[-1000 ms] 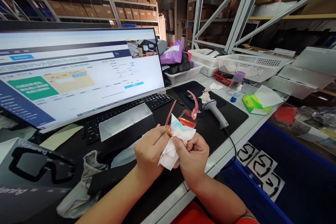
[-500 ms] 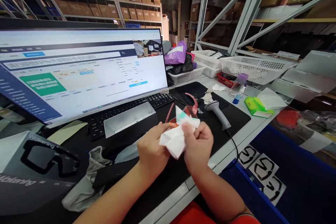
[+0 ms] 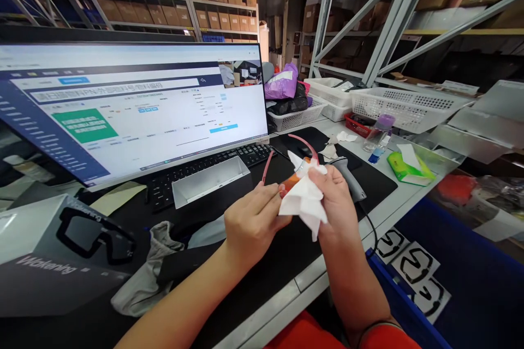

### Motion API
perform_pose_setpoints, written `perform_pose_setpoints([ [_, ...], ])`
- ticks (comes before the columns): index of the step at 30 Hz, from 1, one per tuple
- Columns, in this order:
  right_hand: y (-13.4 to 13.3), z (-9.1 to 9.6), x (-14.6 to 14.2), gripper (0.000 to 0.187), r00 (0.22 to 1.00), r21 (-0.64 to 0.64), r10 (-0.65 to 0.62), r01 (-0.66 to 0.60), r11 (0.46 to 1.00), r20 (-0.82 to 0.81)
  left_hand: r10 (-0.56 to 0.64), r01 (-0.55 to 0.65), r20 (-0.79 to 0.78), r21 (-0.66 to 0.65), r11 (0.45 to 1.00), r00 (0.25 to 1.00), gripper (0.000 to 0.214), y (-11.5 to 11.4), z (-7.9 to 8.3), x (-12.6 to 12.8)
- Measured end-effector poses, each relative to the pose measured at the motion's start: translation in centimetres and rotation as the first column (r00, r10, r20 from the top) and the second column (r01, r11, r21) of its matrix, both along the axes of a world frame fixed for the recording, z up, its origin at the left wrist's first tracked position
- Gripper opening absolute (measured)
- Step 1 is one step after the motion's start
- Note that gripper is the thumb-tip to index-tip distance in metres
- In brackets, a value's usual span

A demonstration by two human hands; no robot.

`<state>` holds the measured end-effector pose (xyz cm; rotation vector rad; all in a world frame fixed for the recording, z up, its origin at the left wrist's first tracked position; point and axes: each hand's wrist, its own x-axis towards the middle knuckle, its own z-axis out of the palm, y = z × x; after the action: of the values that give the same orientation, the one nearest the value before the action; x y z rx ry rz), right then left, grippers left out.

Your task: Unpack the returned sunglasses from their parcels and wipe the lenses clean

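Note:
A pair of glasses (image 3: 291, 180) with pinkish-red temples and an orange-tinted lens is held over the desk, temples pointing away from me. My left hand (image 3: 256, 217) is closed on its left end. My right hand (image 3: 336, 196) pinches a white tissue (image 3: 305, 202) against the lens at the other end. The tissue hides much of the lens and hangs below my right fingers. Just beyond my right hand, a grey barcode scanner (image 3: 352, 180) lies on the black mat, partly covered by the hand.
A monitor (image 3: 164, 103) and keyboard (image 3: 158, 188) stand at the left, with an open grey box (image 3: 210, 182) before them. A printed glasses box (image 3: 53, 262) and grey cloth pouch (image 3: 143, 278) lie nearer. White baskets (image 3: 405, 109) and a green tissue pack (image 3: 409, 166) are at right.
Both hands have shifted to the right with the glasses. My right hand has slid the tissue outward, uncovering more of the orange lens. The view has turned slightly left.

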<state>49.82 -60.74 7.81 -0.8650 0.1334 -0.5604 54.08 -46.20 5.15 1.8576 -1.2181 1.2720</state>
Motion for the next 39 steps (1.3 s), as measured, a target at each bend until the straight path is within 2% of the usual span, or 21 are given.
perform_pose_setpoints([
  [3, 0.2, -0.1, 0.6, 0.055, 0.999, 0.032, -0.046, 0.047, 0.998, -0.007, 0.056, -0.055, -0.021, 0.048, 0.997, 0.998, 0.008, -0.2, -0.3, -0.1],
  [6, 1.9, -1.5, 0.6, 0.055, 0.973, -0.042, -0.231, 0.231, 0.972, 0.016, 0.119, -0.116, -0.053, 0.047, 0.992, 0.991, 0.012, -0.1, -0.1, -0.2],
  [8, 3.3, -2.8, 0.3, 0.054, 0.947, -0.174, -0.321, 0.320, 0.931, 0.023, 0.124, -0.124, -0.063, 0.002, 0.992, 0.990, 0.014, 0.2, 0.3, -0.3],
  [10, 4.5, -3.8, -0.1, 0.053, 0.935, -0.338, -0.351, 0.346, 0.875, 0.049, 0.105, -0.108, -0.097, -0.026, 0.994, 0.990, 0.016, 0.6, 0.7, -0.2],
  [12, 5.2, -4.4, -0.5, 0.053, 0.923, -0.472, -0.368, 0.374, 0.798, 0.109, 0.080, -0.084, -0.143, -0.018, 0.996, 0.986, 0.017, 1.1, 1.1, -0.2],
  [14, 5.5, -4.5, -0.8, 0.053, 0.904, -0.554, -0.392, 0.417, 0.720, 0.172, 0.053, -0.055, -0.171, -0.010, 0.998, 0.984, 0.017, 1.3, 1.4, -0.2],
  [18, 5.2, -4.1, -1.2, 0.051, 0.878, -0.623, -0.417, 0.466, 0.628, 0.236, -0.018, 0.011, -0.178, -0.039, 0.999, 0.984, 0.009, 1.4, 1.4, -0.3],
  [24, 4.6, -3.9, -1.8, 0.050, 0.854, -0.660, -0.450, 0.498, 0.563, 0.260, -0.093, 0.086, -0.218, -0.042, 0.995, 0.971, 0.005, 1.1, 0.6, -0.1],
  [26, 4.2, -3.7, -1.9, 0.049, 0.860, -0.651, -0.441, 0.491, 0.579, 0.256, -0.133, 0.129, -0.238, -0.035, 0.991, 0.962, 0.005, 1.1, 0.4, 0.2],
  [27, 3.9, -3.5, -1.9, 0.049, 0.873, -0.635, -0.426, 0.472, 0.612, 0.238, -0.159, 0.158, -0.246, -0.024, 0.987, 0.956, 0.005, 1.1, 0.4, 0.3],
  [31, 1.8, -2.6, -1.8, 0.054, 0.956, -0.468, -0.282, 0.287, 0.836, 0.082, -0.245, 0.261, -0.225, 0.040, 0.965, 0.943, 0.013, 1.2, 1.0, 1.2],
  [33, 0.6, -2.0, -1.7, 0.056, 0.980, -0.347, -0.196, 0.196, 0.917, 0.034, -0.275, 0.295, -0.207, 0.072, 0.953, 0.939, 0.014, 1.3, 1.5, 1.5],
  [36, -1.2, -1.0, -1.6, 0.060, 0.998, -0.229, -0.051, 0.055, 0.972, 0.021, -0.312, 0.347, -0.236, 0.123, 0.930, 0.920, 0.021, 1.8, 2.3, 2.0],
  [39, -2.3, -0.3, -1.6, 0.061, 0.995, -0.241, 0.087, -0.073, 0.968, 0.047, -0.339, 0.394, -0.283, 0.165, 0.904, 0.897, 0.021, 2.4, 2.8, 2.5],
])
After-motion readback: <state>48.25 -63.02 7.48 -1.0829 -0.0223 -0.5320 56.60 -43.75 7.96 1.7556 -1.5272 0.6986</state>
